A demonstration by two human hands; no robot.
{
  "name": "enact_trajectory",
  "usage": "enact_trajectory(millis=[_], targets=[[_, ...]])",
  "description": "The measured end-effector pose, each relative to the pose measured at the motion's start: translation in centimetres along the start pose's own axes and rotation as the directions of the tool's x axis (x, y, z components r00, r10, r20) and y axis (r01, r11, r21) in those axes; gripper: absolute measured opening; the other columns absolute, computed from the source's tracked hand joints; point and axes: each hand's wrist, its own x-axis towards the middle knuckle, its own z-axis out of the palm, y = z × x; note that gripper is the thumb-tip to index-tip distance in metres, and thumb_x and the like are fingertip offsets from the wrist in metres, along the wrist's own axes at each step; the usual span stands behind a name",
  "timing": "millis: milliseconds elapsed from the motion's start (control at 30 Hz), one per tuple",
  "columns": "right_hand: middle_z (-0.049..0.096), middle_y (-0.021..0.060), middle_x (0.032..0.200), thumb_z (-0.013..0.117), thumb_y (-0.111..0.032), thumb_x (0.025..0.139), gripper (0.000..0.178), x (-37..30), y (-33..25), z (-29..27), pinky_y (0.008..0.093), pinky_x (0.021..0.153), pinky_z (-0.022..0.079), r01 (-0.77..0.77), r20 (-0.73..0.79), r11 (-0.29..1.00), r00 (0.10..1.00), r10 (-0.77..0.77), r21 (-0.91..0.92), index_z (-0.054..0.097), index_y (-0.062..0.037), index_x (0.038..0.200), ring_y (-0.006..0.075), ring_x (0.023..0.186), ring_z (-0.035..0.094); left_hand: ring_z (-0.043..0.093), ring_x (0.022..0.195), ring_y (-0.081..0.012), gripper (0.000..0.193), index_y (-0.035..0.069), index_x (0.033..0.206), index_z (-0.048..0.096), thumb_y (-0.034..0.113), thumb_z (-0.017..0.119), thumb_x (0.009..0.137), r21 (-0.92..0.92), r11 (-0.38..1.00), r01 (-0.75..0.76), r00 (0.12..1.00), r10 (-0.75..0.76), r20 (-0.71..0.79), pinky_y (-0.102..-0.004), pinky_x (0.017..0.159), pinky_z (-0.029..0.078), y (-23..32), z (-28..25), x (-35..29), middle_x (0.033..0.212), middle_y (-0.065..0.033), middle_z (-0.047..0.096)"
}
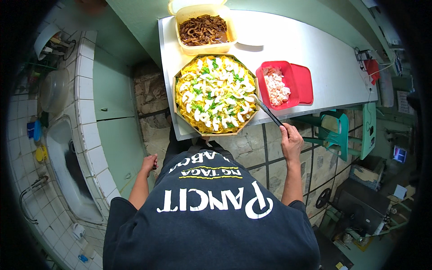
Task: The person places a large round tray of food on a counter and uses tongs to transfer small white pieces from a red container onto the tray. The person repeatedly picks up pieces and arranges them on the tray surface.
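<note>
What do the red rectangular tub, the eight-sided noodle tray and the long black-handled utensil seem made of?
Red rectangular tub: smooth plastic, judging by even colour and rounded corners. Brownish eight-sided tray: perhaps cardboard, from its thin straight walls; finish unclear. Long black-handled utensil: handle probably plastic, being evenly dark; the greyish tip may be metal, too small to be sure.

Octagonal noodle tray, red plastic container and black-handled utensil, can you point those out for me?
Octagonal noodle tray (219, 134), head view: rim nearest the person.
Red plastic container (292, 82), head view: inner right wall.
Black-handled utensil (270, 114), head view: middle of the handle.
</note>
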Motion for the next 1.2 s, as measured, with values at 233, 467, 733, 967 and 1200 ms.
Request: enact_trajectory(millis=[233, 467, 733, 967, 1200], targets=[[0.064, 0.0113, 0.081, 0.063, -0.021, 0.092, 0.016, -0.5, -0.4, 0.9, 0.0391, 0.062, 0.048, 0.011, 0.029, 0.999, 0.999, -0.012, 0.053, 0.068, -0.0059, 0.095, 0.0314, 0.070, 0.063, 0.059, 0.058, -0.0130, 0.029, 0.013, 0.074, 0.055, 0.035, 0.062, 0.092, -0.013, 1.000, -0.012, 1.000, 0.012, -0.001, -0.0303, 0.055, 0.043, -0.2, -0.3, -1.0, 0.063, 0.0019, 0.055], [0.065, 0.0116, 0.080, 0.063, -0.020, 0.091, 0.016, -0.4, -1.1, 1.6, 0.0379, 0.062, 0.048, 0.061, 0.025, 0.992, 0.998, -0.064, 0.113, 0.068, -0.0056, 0.095, 0.0308, 0.069, 0.063, 0.064, 0.064, -0.0133, 0.015, 0.013, 0.088, 0.059, 0.014, 0.073, 0.083, -0.005, 0.998, -0.064, 0.998, 0.064, -0.005, -0.0300, 0.055, 0.045, -1.1, -0.4, -0.6, 0.075, 0.0010, 0.063], [0.066, 0.0123, 0.080, 0.064, -0.019, 0.091, 0.017, -0.7, -2.7, 3.7, 0.0363, 0.063, 0.049, 0.066, 0.121, 0.977, 0.988, -0.092, 0.203, 0.068, -0.0034, 0.092, 0.0298, 0.070, 0.064, 0.065, 0.067, -0.0127, 0.012, 0.015, 0.099, 0.060, 0.018, 0.065, 0.088, 0.020, 0.999, -0.035, 0.999, 0.035, -0.017, -0.0292, 0.055, 0.045, -2.0, -0.5, 0.2, 0.083, 0.0013, 0.064], [0.066, 0.0124, 0.079, 0.063, -0.020, 0.092, 0.018, 0.9, -2.4, 3.5, 0.0363, 0.064, 0.049, 0.027, 0.097, 0.969, 0.994, -0.052, 0.245, 0.068, -0.0026, 0.092, 0.0283, 0.069, 0.064, 0.065, 0.067, -0.0124, 0.015, 0.017, 0.103, 0.061, 0.028, 0.058, 0.094, -0.007, 1.000, -0.006, 1.000, 0.006, -0.019, -0.0287, 0.055, 0.045, -2.1, -1.0, 0.6, 0.083, 0.0020, 0.064], [0.067, 0.0121, 0.081, 0.065, -0.023, 0.090, 0.019, 0.4, -4.4, 5.5, 0.0366, 0.063, 0.050, 0.041, 0.257, 0.972, 0.961, -0.103, 0.233, 0.070, -0.0047, 0.090, 0.0294, 0.072, 0.066, 0.063, 0.067, -0.0118, 0.019, 0.016, 0.108, 0.061, 0.029, 0.055, 0.095, -0.009, 1.000, -0.025, 1.000, 0.025, -0.001, -0.0286, 0.055, 0.046, -1.0, -0.6, 1.1, 0.086, 0.0025, 0.065]])
